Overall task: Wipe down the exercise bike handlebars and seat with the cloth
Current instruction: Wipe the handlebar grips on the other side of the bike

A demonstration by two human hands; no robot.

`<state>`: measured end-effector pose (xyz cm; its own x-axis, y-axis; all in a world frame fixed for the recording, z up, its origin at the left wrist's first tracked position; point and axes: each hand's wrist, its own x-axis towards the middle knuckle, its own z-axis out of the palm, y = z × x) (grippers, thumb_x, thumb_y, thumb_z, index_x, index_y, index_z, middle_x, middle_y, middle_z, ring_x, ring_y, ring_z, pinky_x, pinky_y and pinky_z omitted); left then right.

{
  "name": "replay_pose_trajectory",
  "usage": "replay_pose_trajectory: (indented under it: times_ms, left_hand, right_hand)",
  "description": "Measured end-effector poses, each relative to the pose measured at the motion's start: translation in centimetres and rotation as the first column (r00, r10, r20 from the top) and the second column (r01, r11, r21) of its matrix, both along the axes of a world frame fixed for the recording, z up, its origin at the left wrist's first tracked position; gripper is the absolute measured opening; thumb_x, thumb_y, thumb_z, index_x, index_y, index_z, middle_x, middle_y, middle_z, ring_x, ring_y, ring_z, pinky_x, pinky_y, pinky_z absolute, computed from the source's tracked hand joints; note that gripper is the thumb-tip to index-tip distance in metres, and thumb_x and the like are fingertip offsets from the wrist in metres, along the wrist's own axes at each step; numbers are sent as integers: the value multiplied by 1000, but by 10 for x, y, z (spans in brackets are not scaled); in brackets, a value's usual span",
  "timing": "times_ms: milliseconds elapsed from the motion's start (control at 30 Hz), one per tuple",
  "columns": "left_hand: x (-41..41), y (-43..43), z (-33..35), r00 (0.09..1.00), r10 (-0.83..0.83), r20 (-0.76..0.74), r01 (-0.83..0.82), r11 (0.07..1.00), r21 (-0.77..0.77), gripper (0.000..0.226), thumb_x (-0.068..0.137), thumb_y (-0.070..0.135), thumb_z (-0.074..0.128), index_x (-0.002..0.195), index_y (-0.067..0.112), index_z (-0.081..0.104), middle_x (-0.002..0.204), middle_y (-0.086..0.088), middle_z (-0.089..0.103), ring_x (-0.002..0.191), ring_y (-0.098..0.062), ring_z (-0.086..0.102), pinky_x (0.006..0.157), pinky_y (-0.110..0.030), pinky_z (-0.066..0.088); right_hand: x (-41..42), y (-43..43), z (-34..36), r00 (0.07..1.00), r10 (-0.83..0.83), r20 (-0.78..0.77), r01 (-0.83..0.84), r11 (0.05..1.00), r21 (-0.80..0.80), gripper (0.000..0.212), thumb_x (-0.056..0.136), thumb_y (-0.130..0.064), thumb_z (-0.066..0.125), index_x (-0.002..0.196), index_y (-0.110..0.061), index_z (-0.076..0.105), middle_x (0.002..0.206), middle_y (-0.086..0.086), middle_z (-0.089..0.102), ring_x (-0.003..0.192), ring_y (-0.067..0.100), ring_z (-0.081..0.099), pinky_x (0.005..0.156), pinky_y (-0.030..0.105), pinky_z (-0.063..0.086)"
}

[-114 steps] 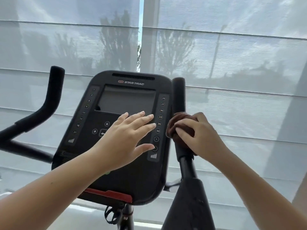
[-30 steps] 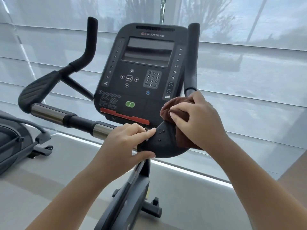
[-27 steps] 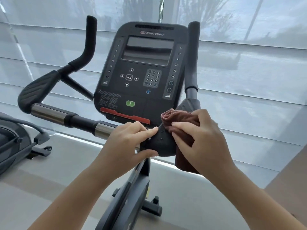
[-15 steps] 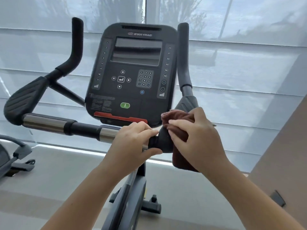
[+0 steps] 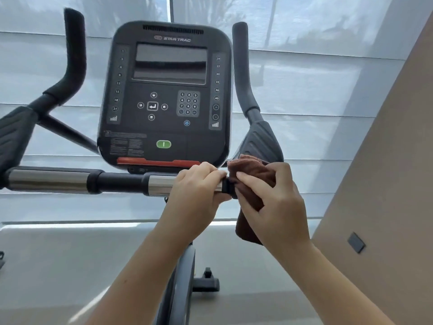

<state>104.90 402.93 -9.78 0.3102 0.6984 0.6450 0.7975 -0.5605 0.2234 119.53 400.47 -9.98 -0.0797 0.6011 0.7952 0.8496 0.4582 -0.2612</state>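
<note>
The exercise bike's horizontal handlebar runs black and chrome across the middle. My left hand is wrapped around its chrome section just right of centre. My right hand presses a brown cloth over the bar's black right end, touching my left fingertips. The cloth's tail hangs below my palm. A black elbow pad and the right upright grip rise above the cloth. The left upright grip stands at far left. The seat is out of view.
The black console with its screen and keypad stands right behind the bar. Window blinds fill the background. A beige wall closes in on the right. The bike's frame post drops between my forearms to the grey floor.
My right hand and the cloth slid from the upright grip down over the elbow pad to the bar's right end. My left hand left the console and gripped the bar. The view shifted.
</note>
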Motion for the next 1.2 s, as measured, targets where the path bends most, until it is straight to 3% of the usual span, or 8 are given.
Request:
replay_pose_trajectory:
  times_ms: [167,400,633,767,867,1033,1133,1200]
  left_hand:
    - [1,0,-1,1000,12,20,-12,1000,4,34,73,17,74,103,5,63,95,-9,62,88,-30,54,78,-34,33]
    - [-1,2,-1,1000,-11,21,11,1000,7,28,78,19,69,103,8,62,94,-8,61,87,-29,53,78,-34,33]
    - [1,1,2,999,5,31,-5,1000,-10,27,76,17,71,99,6,63,89,-9,60,84,-29,53,79,-35,34]
    - [2,0,3,1000,19,15,-19,1000,-14,22,78,20,69,94,6,62,86,-9,59,81,-27,52,76,-35,34]
    - [3,0,4,1000,29,-2,-29,999,-14,21,79,21,67,92,6,62,85,-8,58,80,-27,52,75,-35,34]
    - [7,-1,3,998,66,-14,-67,998,-19,19,77,17,70,87,2,62,80,-11,59,75,-31,54,71,-41,41]
    - [9,-5,0,996,79,-34,-79,997,-10,17,76,12,70,86,2,62,78,-11,59,71,-31,53,70,-40,42]
    - [12,-9,-3,992,109,-58,-108,994,17,23,71,10,74,90,2,63,84,-12,63,76,-32,58,77,-48,45]
  right_hand:
    - [-5,48,42,989,-122,87,131,985,-113,20,84,-33,60,99,-24,70,105,10,50,91,32,53,74,37,47]
    - [-15,1,-13,990,-135,-37,138,988,73,24,80,-27,64,102,-18,70,97,15,57,81,31,58,65,33,50]
    - [6,58,43,970,-226,-87,214,968,-130,18,85,-33,59,97,-24,70,106,7,49,93,30,54,80,36,46]
    - [-7,15,0,985,-123,-123,129,990,47,19,81,-28,63,97,-22,71,101,8,53,84,25,55,70,28,46]
    - [9,24,11,996,-51,-67,51,999,0,19,81,-30,63,96,-22,71,99,8,53,83,26,57,72,34,50]
    - [32,90,62,974,-184,-134,159,970,-183,23,86,-34,58,102,-24,69,110,7,49,99,26,55,90,34,43]
    - [26,68,39,992,-87,-97,76,991,-107,18,83,-32,61,96,-26,71,104,3,50,92,25,56,83,35,46]
    - [23,43,19,993,21,-114,-23,1000,-21,15,79,-31,63,92,-28,72,99,2,52,86,24,58,77,33,48]
